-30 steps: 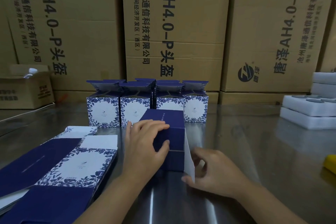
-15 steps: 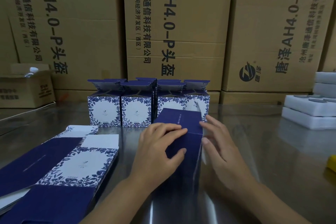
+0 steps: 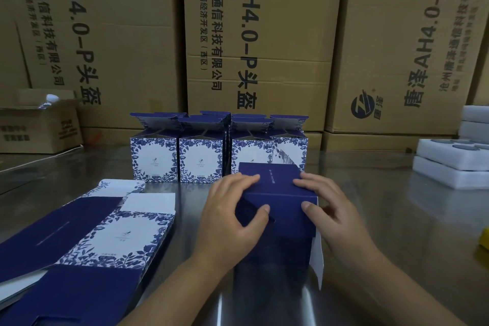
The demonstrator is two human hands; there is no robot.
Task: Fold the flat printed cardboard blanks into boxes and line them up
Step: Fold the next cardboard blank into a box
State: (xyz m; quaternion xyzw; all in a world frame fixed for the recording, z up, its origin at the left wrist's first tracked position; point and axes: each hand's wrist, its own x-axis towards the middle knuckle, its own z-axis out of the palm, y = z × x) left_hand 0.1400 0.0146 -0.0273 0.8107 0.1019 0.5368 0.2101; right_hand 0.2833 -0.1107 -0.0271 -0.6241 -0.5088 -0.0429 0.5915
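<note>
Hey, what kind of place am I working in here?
Probably a packing room or warehouse: tall brown corrugated shipping cartons stacked behind a steel worktable, a row of folded blue-and-white floral boxes, and white foam tray inserts.

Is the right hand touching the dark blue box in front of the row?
Touching. In the head view the right hand lays its fingers on top of the dark blue box, thumb on its near face.

Shiny metal worktop (image 3: 383, 219)
Row of folded boxes (image 3: 201, 159) at back; blue box (image 3: 277, 190) nearer; flat blanks (image 3: 105, 241) left; foam trays (image 3: 449, 167) right
</note>
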